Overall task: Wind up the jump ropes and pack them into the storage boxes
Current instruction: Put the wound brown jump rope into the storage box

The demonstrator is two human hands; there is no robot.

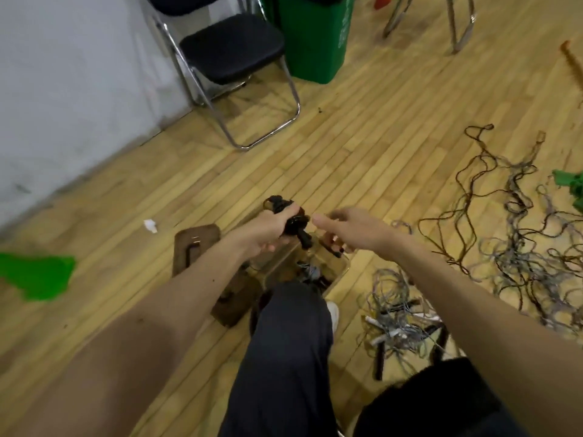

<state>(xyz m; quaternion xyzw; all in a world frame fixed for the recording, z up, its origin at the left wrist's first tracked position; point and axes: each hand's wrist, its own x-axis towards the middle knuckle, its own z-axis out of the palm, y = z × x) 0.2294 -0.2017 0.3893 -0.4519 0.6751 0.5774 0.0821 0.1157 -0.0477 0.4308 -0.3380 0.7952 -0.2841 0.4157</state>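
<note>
Jump rope (293, 221) in left hand (270, 230), wooden floor (362, 137), folding chair (233, 48), green bin (315, 42)

- Even, soft indoor light; faint shadows under the chair (233, 48).
- My right hand (347, 228) smears with motion blur; frame edges bend and soften.

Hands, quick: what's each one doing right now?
Left hand: gripping the wound rope bundle.
Right hand: open, fingers loose, beside the bundle; nothing visibly held.
</note>
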